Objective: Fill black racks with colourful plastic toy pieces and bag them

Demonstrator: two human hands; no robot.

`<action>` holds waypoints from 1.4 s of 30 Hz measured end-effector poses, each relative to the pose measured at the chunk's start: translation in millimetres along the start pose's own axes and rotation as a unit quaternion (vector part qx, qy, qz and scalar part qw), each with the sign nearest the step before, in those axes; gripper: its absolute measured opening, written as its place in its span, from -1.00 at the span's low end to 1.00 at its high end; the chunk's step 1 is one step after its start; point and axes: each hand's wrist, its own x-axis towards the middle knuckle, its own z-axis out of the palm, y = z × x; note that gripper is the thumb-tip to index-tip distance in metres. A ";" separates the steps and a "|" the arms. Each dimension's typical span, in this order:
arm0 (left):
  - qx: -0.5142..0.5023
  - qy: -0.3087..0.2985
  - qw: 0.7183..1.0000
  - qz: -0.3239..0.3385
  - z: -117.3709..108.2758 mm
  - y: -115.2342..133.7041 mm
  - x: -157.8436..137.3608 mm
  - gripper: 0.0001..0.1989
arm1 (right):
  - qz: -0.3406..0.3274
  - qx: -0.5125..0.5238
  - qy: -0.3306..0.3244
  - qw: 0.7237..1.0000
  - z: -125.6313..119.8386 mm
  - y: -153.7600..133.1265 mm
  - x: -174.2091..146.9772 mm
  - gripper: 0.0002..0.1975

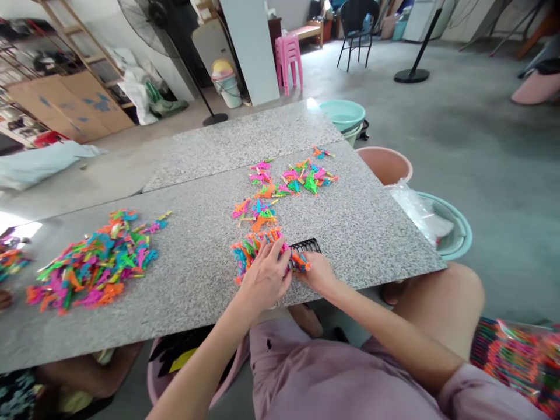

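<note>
A black slotted plastic rack (311,245) lies near the table's front edge, its left part covered with a tight row of small bright plastic toys (245,252) in orange, pink, blue and green. Over this row bends my left hand (266,274), its fingers closed down on the toys. My right hand (318,273) is closed at the rack's near right side, next to a few orange and blue toys; its fingertips are partly hidden. Loose toys (262,214) lie just beyond the rack, and another loose cluster (308,177) is farther back.
A large heap of similar toys (100,262) covers the left of the speckled stone table (371,233). Basins (385,166) stand along its right side, one with clear plastic bags (415,213). A pink tub (155,373) is below the table. Another person's leg (87,373) shows lower left.
</note>
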 end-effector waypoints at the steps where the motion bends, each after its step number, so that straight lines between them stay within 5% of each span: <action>1: -0.002 0.001 1.000 -0.004 0.6 -0.1 -0.1 -0.66 | 0.005 -0.005 -0.010 1.000 -3.9 -3.5 -0.8 -0.82; 7: -0.014 0.007 1.000 -0.015 2.4 -0.1 -0.5 -0.67 | 0.055 -0.021 -0.039 0.997 -7.7 -8.7 -0.4 -0.77; 18: -0.040 0.024 0.997 -0.054 4.2 1.5 -0.2 -0.58 | 0.031 -0.058 -0.045 0.997 -2.6 -26.2 14.4 -0.79; 22: -0.008 0.034 0.999 -0.040 6.1 -2.5 -0.8 -0.55 | -0.009 -0.045 -0.039 0.998 4.6 -21.0 15.7 -0.78; 26: 0.022 0.062 0.998 -0.024 12.2 -8.6 -2.4 -0.72 | -0.117 0.009 -0.125 0.985 -20.1 20.5 40.9 -0.74; 27: 0.027 0.069 0.997 -0.023 14.1 -9.7 -3.0 -0.71 | -0.117 0.008 -0.112 0.987 -34.3 36.0 54.2 -0.71; 29: 0.036 0.080 0.996 -0.020 17.6 -11.5 -4.5 -0.71 | -0.035 -0.041 0.058 0.997 -67.0 67.4 87.9 -0.71; 30: 0.042 0.085 0.995 -0.022 19.2 -12.1 -5.2 -0.71 | 0.021 -0.074 0.150 0.986 -83.0 81.2 106.9 -0.71; 32: 0.052 0.099 0.994 -0.021 21.8 -13.4 -6.4 -0.71 | 0.060 -0.100 0.224 0.967 -108.2 101.1 144.1 -0.63; 37: 0.060 0.119 0.991 0.004 23.0 -15.3 -7.7 -0.68 | 0.050 -0.098 0.209 0.972 -119.2 118.6 188.3 -0.74; 40: 0.054 0.108 0.993 0.011 19.9 -16.1 -8.0 -0.67 | 0.066 -0.071 0.209 0.973 -108.8 134.0 165.5 -0.77; 42: 0.048 0.101 0.994 0.017 17.6 -18.1 -8.7 -0.69 | 0.071 0.043 0.210 0.974 -101.8 146.8 136.4 -0.74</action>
